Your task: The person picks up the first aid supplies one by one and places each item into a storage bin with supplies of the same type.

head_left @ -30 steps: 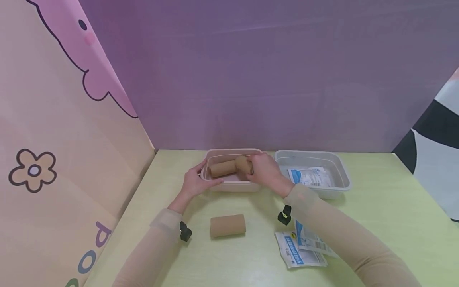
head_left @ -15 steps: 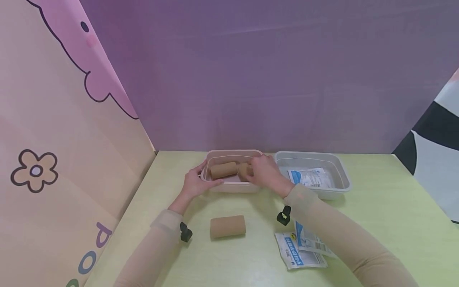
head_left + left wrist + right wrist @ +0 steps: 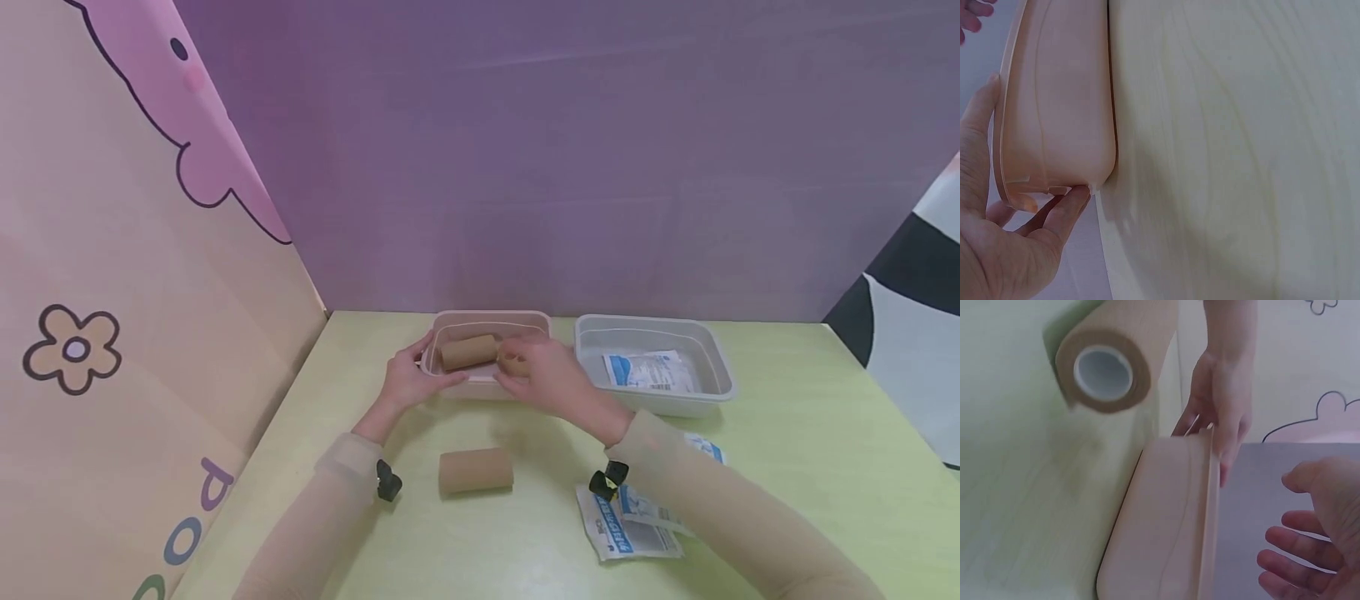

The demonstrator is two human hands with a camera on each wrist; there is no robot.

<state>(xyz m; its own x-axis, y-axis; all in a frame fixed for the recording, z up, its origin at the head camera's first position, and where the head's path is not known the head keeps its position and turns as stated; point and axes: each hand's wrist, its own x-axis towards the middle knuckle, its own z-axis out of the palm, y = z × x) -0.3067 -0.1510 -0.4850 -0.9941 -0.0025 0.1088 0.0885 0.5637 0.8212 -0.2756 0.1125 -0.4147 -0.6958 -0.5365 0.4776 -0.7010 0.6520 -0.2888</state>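
Observation:
My left hand (image 3: pixel 411 381) holds the left end of a pink plastic bin (image 3: pixel 1072 94), thumb along the front rim and fingers at the end wall. Inside the bin lies a tan bandage roll (image 3: pixel 468 352) on its side. A second tan bandage roll (image 3: pixel 513 366) lies to its right, partly hidden behind my right hand (image 3: pixel 551 375). That hand is over the bin's right front rim, its fingers spread and loosely bent around nothing, as the right wrist view shows. On the table in front is a third bandage roll (image 3: pixel 1110 362) with a white core.
A grey-white bin (image 3: pixel 708 398) stands to the right of the pink one, with a blue and white packet (image 3: pixel 651 371) inside. Several similar packets (image 3: pixel 626 525) lie on the table (image 3: pixel 405 550) under and beside my right forearm. A purple wall (image 3: pixel 525 167) rises behind.
My right hand has let go of the second roll, which now lies in the pink bin, and has drawn back slightly toward me. The left hand keeps its hold.

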